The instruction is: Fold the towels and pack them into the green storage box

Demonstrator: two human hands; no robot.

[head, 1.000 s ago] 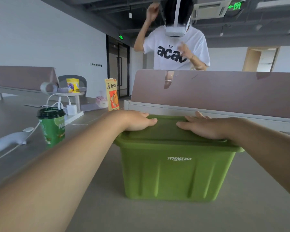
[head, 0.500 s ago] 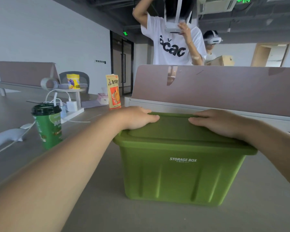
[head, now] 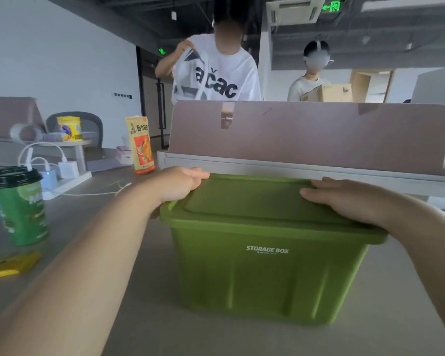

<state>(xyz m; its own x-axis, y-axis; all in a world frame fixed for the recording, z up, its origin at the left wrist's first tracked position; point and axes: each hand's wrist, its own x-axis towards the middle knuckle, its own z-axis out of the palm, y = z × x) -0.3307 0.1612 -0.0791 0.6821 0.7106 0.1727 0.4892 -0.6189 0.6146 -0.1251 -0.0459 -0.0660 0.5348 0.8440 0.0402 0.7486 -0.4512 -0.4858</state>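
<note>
The green storage box (head: 265, 273) stands in the middle of the worktop (head: 165, 317) right in front of me, with its lid (head: 252, 199) on and seated all round. A second ago both my hands lay flat nearer the middle of that lid; since then they have slid apart towards its ends. My left hand (head: 180, 182) is now at the far left corner, its fingers curled over the lid's edge and what looks like the thumb tucked under the rim, so it grips the lid. My right hand (head: 344, 199) rests on the right side of the lid with its fingers straight and holding nothing. I take this spread as getting set to lift the lid, which would put the packing still at its start.

What is inside the box I cannot tell, because the lid hides it. No towels show anywhere.

To my left a green cup (head: 18, 206) with a black lid stands upright, contents hidden. Farther back are an orange snack packet (head: 140, 145) and a yellow tub (head: 68, 128) on a small side table. Beyond the divider panel (head: 306, 134) a person carries a cardboard box (head: 326, 93).
</note>
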